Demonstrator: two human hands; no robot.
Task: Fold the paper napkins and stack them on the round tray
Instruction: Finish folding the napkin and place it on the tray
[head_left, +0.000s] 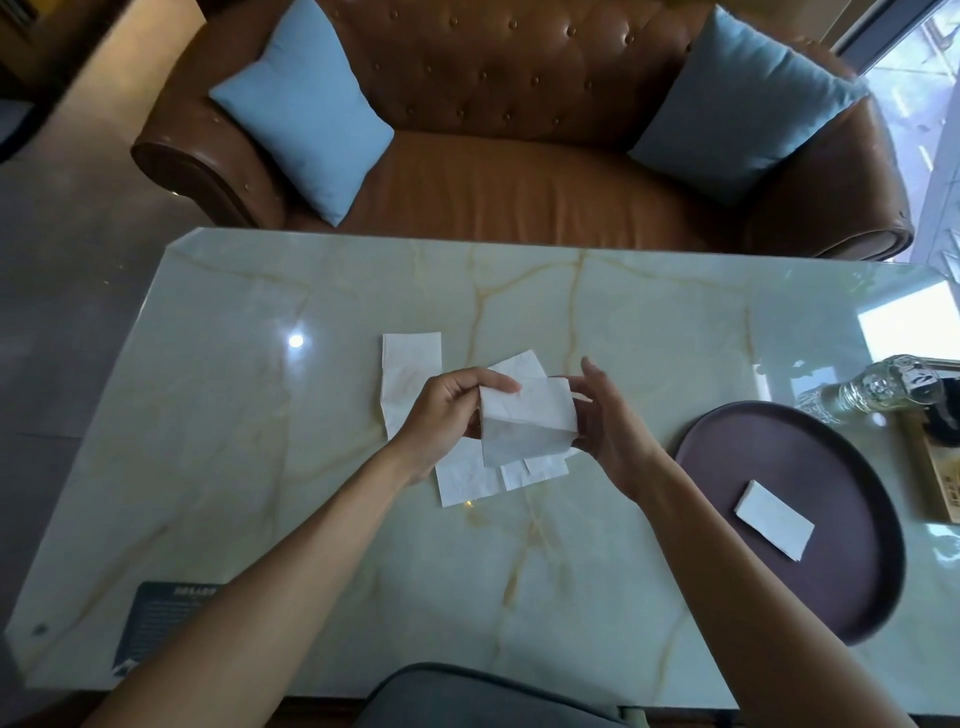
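Marble table (649, 322): both hands pinch one napkin (524, 426); one folded napkin (774, 519) on round tray (727, 436).

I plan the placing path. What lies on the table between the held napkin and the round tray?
Head view: only bare table between the held napkin and round tray.

A pale marble table (623, 338) with yellow veins fills the middle of the room. Beyond it, at twelve o'clock, stands a brown leather sofa (519, 176), with one blue cushion (304, 109) at eleven o'clock and another blue cushion (743, 101) at one o'clock. A glass bottle (878, 391) lies on the table at three o'clock. A dark card (161, 623) rests at seven o'clock.
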